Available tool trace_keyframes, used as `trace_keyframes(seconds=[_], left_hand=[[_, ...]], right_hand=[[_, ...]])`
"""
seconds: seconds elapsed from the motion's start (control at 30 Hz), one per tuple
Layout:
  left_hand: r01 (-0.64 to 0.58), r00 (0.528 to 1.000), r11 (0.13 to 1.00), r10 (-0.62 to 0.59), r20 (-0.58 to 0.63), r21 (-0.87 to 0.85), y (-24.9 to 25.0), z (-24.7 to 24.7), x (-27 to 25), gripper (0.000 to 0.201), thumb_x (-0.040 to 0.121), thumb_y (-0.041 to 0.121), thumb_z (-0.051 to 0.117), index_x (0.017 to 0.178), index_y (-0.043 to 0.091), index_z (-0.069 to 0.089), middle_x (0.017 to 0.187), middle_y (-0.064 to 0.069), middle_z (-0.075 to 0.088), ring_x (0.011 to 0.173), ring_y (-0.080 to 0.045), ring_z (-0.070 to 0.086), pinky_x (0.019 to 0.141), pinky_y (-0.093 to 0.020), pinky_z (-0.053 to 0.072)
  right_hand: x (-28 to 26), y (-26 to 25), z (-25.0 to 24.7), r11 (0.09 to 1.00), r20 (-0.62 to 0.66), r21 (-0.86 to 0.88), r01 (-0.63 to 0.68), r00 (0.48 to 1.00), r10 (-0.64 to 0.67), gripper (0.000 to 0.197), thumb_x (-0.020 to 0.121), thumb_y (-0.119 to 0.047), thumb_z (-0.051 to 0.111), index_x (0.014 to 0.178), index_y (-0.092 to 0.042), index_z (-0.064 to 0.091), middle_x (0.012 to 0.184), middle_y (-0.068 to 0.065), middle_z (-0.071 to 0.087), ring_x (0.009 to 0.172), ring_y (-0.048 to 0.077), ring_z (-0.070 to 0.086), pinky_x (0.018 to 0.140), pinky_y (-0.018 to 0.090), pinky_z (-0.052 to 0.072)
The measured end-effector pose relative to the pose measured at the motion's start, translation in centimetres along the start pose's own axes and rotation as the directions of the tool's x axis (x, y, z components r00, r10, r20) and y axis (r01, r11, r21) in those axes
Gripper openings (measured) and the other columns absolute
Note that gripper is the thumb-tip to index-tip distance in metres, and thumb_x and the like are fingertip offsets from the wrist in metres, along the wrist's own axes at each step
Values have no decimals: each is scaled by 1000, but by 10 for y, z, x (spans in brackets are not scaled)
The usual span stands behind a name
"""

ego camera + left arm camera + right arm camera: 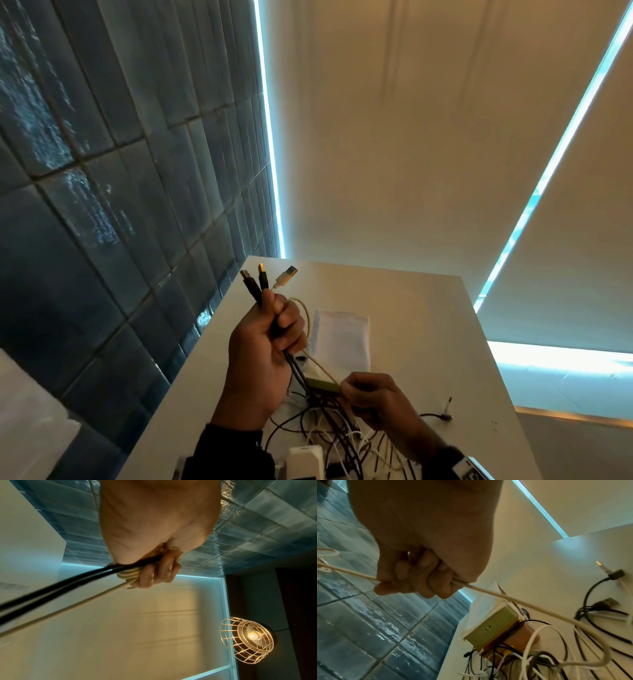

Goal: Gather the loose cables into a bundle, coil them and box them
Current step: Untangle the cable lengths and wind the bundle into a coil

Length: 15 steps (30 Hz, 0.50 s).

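My left hand (pixel 274 329) is raised above the white table (pixel 411 308) and grips a bundle of cables (pixel 263 284); two black USB plugs and one white plug stick up out of the fist. In the left wrist view the fingers (pixel 159 573) curl round black cables and cream loops (pixel 127 574). My right hand (pixel 363 394) (pixel 419 577), lower right, grips a cream cable (pixel 505 597) that runs taut up to the left hand. A tangle of loose black and white cables (pixel 342 435) lies under both hands. A small olive box (pixel 491 626) sits among them.
A flat white pouch (pixel 342 337) lies on the table beyond the hands. A black angled plug (pixel 445 411) rests near the right edge. A white device (pixel 305 459) sits at the near edge. The blue tiled wall (pixel 102 205) borders the table's left side.
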State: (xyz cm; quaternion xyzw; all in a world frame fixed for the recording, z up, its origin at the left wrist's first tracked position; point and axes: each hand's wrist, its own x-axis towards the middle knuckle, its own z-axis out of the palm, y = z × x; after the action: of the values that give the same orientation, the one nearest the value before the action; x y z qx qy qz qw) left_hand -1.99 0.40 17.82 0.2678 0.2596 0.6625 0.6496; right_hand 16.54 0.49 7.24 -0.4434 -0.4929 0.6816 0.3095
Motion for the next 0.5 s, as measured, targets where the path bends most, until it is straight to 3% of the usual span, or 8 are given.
trace_keyframes(seconds=[0.17, 0.3, 0.43, 0.5], left_hand=[[-65, 998, 998, 65, 1, 10, 15, 0, 5, 37, 100, 30, 33, 66, 18, 42, 56, 6, 36, 44, -6, 27, 44, -21, 26], [-45, 998, 998, 47, -32, 46, 17, -2, 3, 35, 99, 30, 34, 66, 17, 42, 57, 5, 39, 43, -6, 27, 43, -21, 25], [1, 997, 997, 5, -80, 80, 5, 0, -5, 30, 93, 31, 40, 68, 16, 41, 57, 2, 42, 42, -7, 26, 42, -21, 23], [20, 994, 992, -6, -107, 125, 1, -1, -7, 30, 95, 30, 39, 69, 15, 42, 58, 1, 42, 41, -8, 28, 43, -22, 23]], right_hand=[[2, 26, -10, 998, -80, 24, -66, 994, 68, 28, 97, 4, 47, 71, -3, 53, 45, -8, 43, 37, 1, 33, 38, 10, 27], [8, 50, -22, 989, -183, -1, -149, 972, 146, 30, 97, 3, 48, 70, -3, 58, 40, -11, 44, 33, 0, 31, 36, 11, 26], [20, 46, -22, 977, -404, -164, -140, 913, 63, 26, 92, -4, 57, 66, -4, 64, 50, -1, 48, 39, 6, 36, 40, 17, 28], [24, 28, -17, 994, -460, -104, -39, 888, -13, 18, 91, -6, 59, 74, 1, 64, 54, 3, 48, 39, 9, 37, 38, 21, 30]])
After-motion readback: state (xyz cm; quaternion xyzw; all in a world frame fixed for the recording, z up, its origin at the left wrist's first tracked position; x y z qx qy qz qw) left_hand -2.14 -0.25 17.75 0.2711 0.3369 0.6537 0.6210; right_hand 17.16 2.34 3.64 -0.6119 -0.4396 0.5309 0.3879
